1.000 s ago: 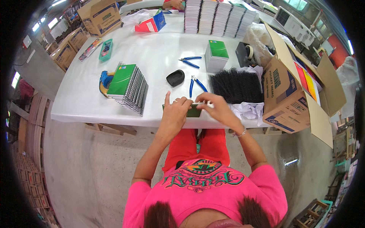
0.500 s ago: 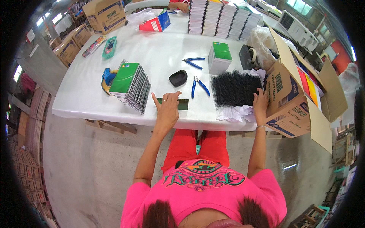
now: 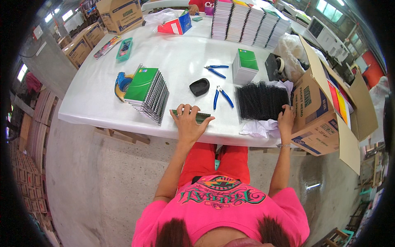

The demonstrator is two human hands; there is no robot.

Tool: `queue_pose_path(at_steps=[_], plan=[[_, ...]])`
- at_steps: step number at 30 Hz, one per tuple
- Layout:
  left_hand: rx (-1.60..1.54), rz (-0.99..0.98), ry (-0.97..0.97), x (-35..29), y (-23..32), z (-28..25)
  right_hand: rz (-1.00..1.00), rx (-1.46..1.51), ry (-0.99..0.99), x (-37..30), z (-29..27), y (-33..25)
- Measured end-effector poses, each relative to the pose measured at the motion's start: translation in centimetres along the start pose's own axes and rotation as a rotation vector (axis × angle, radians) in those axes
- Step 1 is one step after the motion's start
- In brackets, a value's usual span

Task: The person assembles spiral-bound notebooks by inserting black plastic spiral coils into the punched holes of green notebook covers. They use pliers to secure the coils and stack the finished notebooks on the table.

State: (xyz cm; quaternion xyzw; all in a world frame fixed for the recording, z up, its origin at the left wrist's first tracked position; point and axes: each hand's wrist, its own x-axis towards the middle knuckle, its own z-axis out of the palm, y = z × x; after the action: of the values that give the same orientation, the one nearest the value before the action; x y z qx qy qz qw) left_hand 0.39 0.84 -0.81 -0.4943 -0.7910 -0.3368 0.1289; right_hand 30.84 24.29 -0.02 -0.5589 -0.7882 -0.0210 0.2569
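Note:
My left hand point(image 3: 191, 123) is over a small dark green notebook point(image 3: 201, 117) with a row of holes along its far edge. The fingers bend over that edge and the thumb is at its right end; the palm hides much of it. To the right, my right hand point(image 3: 286, 120) has its fingers curled at the end of a pile of black spiral binding coils point(image 3: 261, 101); whatever is between the fingertips is too small to make out. A stack of green spiral-bound notebooks point(image 3: 142, 84) stands left of my left hand.
Blue-handled cutters point(image 3: 222, 97), another pair point(image 3: 216, 71) and a black holder point(image 3: 199, 87) lie mid-table. Beyond are unbound green pads point(image 3: 246, 61) and tall bound stacks point(image 3: 247, 24). An open carton point(image 3: 314, 111) crowds the right; a tape roll point(image 3: 120, 88) sits left. A co-worker's hand point(image 3: 194, 9) shows opposite.
My left hand has turned, its fingers now bent over the notebook's far edge and thumb out to the right; the notebook is slightly tilted. My right hand stays at the coils. The view has shifted slightly.

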Motion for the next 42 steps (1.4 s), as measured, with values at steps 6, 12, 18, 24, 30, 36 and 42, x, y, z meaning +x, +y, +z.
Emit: queue_pose_path(at_steps=[6, 12, 18, 24, 30, 36, 42], plan=[[0.052, -0.021, 0.083, 0.2, 0.6, 0.8, -0.019, 0.063, 0.078, -0.2, 0.2, 0.5], [0.019, -0.019, 0.108, 0.1, 0.3, 1.3, -0.019, 0.13, 0.082, -0.4, 0.3, 1.4], [0.001, 0.002, 0.152, -0.4, -0.1, 1.7, 0.017, 0.113, 0.142, -0.3, 0.8, 1.3], [-0.031, 0.027, 0.238, -0.5, -0.6, 2.7, 0.047, 0.114, 0.084, -0.3, 0.0, 1.3], [-0.047, 0.029, 0.241, 0.0, -0.4, 2.6, 0.138, 0.069, 0.167, -0.4, -0.3, -0.1], [-0.1, 0.02, 0.188, 0.2, -0.3, 1.7, 0.209, 0.203, 0.252, -0.1, -0.7, -0.9], [-0.142, 0.026, 0.09, 0.4, -0.8, 1.4, 0.225, 1.003, 0.361, 1.0, -1.8, -3.2]])
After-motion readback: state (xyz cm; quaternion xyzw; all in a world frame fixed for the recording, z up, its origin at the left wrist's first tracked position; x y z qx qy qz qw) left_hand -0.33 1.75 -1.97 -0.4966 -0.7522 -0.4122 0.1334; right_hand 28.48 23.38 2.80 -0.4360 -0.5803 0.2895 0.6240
